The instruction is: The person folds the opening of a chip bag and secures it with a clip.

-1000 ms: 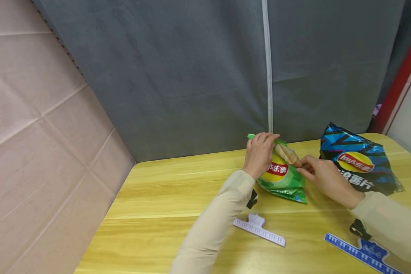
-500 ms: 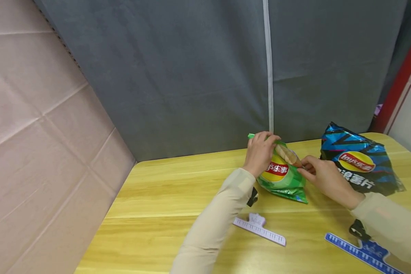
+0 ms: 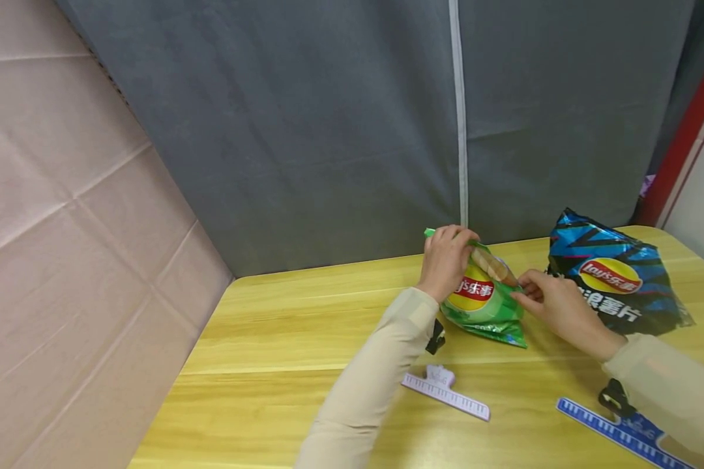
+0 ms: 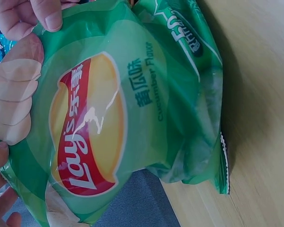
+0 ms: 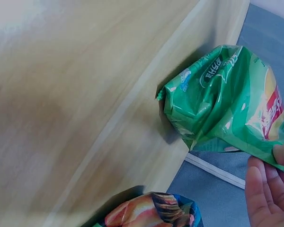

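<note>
A green Lay's chip bag [image 3: 487, 319] with cucumber flavor lettering [image 4: 146, 80] stands near the table's far edge. At its upper left, my left hand [image 3: 446, 264] grips the top edge, thumb on the front by the printed chips [image 4: 14, 94]. On the opposite corner, my right hand [image 3: 554, 309] pinches the edge between thumb and fingertips, as the right wrist view also shows with the right hand [image 5: 267, 189]. The bag's top is drawn across between both hands, and its lower part is crumpled.
A black and blue Lay's bag [image 3: 613, 280] stands at the right, just past my right hand. Nearer me lie a lilac keyboard-patterned clip [image 3: 446, 394] and a blue one [image 3: 616, 433], partly under my right sleeve. A grey curtain [image 3: 328, 143] hangs behind the wooden table [image 3: 270, 339].
My right fingers have shifted very slightly along the green bag's corner. The left hand and the bag have barely moved.
</note>
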